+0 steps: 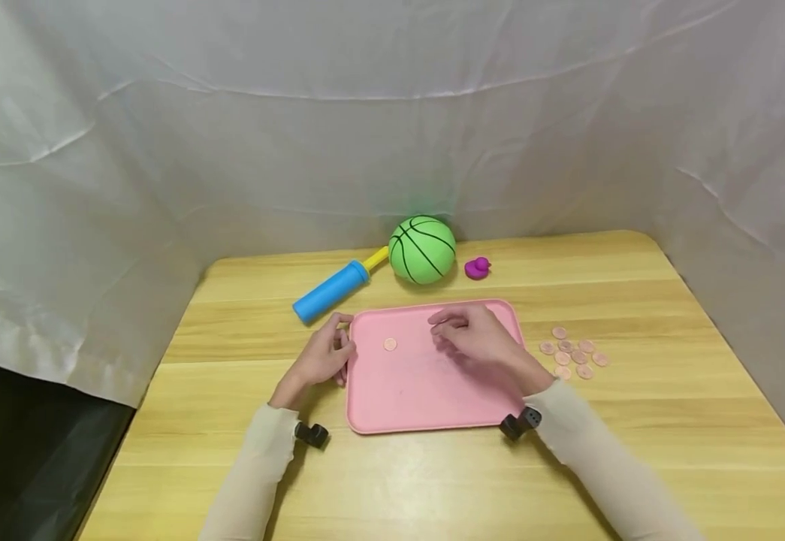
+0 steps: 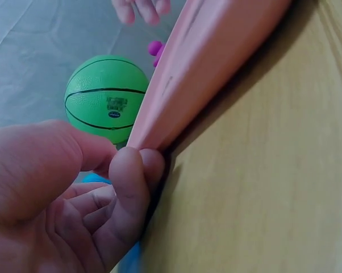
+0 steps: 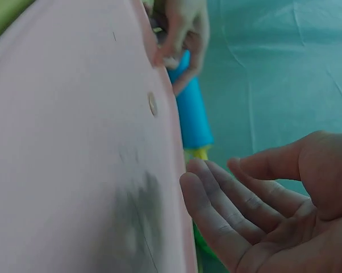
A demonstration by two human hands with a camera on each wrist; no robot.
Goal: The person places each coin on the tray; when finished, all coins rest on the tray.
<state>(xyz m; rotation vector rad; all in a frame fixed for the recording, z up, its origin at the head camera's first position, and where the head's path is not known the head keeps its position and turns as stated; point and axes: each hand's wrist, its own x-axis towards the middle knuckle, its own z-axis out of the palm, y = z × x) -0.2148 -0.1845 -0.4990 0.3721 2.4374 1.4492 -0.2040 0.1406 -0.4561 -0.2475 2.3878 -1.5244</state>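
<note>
A pink tray (image 1: 426, 413) lies on the wooden table with a single coin (image 1: 390, 344) in its upper left part. At its left edge, my left hand (image 1: 321, 357) pinches the rim; the left wrist view has its thumb and a finger (image 2: 128, 179) right at the tray wall (image 2: 199, 74). Over the tray's upper right part hovers my right hand (image 1: 476, 334), its fingers loosely bent and holding nothing. The right wrist view shows that palm (image 3: 284, 239) bare, with the coin (image 3: 153, 104) beyond it on the tray.
Several coins (image 1: 579, 357) lie in a loose cluster on the table (image 1: 669, 421), right of the tray. Behind the tray are a blue pump (image 1: 330, 291) with a yellow end, a green ball (image 1: 422, 250) and a purple toy duck (image 1: 477, 268). A grey cloth (image 1: 392, 150) hangs behind.
</note>
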